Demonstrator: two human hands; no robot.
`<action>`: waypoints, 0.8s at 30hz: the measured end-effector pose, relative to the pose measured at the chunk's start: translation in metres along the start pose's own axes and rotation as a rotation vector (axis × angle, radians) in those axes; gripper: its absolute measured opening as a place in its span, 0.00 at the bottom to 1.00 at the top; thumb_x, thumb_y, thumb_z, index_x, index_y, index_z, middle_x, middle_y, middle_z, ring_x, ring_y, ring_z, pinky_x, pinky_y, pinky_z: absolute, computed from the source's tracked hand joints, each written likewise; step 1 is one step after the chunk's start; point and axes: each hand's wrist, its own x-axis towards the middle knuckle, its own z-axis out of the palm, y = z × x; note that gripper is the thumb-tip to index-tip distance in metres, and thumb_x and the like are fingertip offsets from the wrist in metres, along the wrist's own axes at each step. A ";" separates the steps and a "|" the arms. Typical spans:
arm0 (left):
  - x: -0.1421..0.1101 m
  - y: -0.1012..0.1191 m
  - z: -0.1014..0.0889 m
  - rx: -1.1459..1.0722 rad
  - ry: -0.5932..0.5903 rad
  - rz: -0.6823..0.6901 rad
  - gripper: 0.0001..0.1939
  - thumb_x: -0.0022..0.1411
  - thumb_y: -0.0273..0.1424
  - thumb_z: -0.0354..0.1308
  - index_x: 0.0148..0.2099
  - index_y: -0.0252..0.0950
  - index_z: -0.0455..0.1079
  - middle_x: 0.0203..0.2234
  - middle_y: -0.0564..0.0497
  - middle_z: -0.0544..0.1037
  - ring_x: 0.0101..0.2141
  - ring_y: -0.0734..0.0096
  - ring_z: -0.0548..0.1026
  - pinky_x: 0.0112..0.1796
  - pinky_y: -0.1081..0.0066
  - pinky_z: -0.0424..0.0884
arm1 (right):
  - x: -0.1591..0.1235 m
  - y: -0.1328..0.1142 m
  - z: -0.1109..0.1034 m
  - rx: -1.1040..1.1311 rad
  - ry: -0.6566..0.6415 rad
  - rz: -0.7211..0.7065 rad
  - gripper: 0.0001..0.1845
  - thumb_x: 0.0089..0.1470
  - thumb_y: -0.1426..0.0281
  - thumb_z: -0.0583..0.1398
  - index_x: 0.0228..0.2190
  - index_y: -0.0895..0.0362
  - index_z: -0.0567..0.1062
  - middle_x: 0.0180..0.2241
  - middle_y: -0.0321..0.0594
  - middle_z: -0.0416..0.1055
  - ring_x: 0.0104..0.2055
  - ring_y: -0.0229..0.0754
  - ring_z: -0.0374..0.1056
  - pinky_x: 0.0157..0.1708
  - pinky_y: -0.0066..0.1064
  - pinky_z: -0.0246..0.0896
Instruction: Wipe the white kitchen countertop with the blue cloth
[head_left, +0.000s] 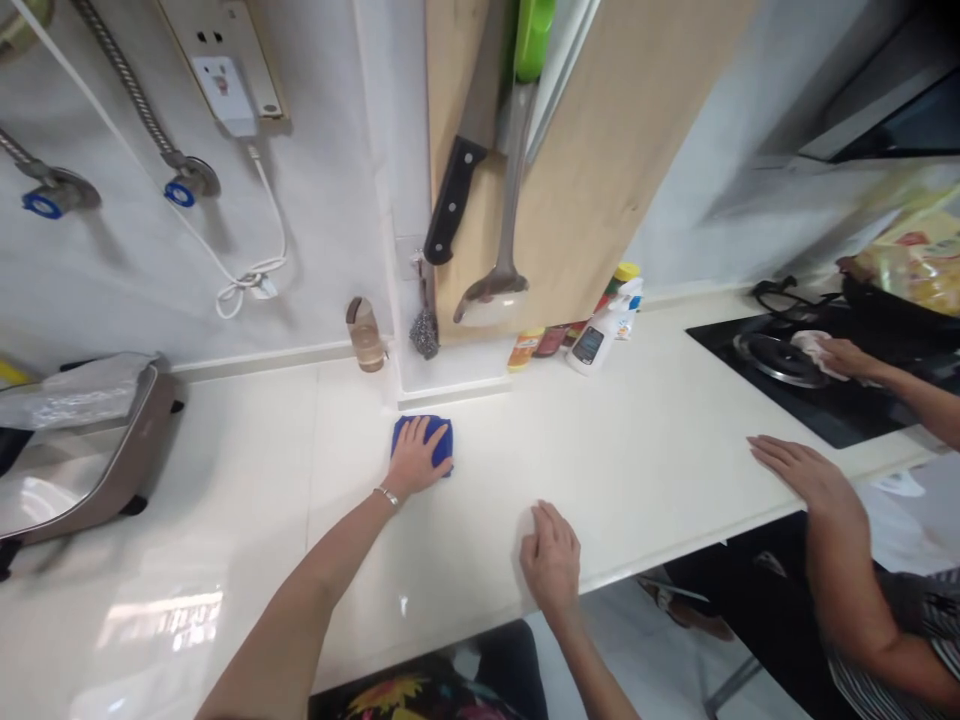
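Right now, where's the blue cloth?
In the head view, the blue cloth is on the white counter, left of centre, under the left hand and just in front of the white ledge.

A deep-blue cleaning cloth [444,448] is seen just left of the middle of the frame, folded or bunched into a compact, roughly square pad, its centre and lower-left part hidden from view. It is laid flat on the glossy white countertop [480,530], which is stretched across the frame from lower left to right, with bright reflections shown on its surface at lower left.
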 end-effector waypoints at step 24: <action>-0.096 -0.100 -0.045 0.065 0.072 -0.166 0.27 0.73 0.41 0.45 0.69 0.41 0.61 0.67 0.40 0.62 0.68 0.49 0.56 0.66 0.46 0.52 | -0.007 0.005 0.000 0.039 0.060 -0.095 0.22 0.64 0.72 0.50 0.56 0.62 0.69 0.56 0.54 0.70 0.60 0.51 0.64 0.59 0.49 0.61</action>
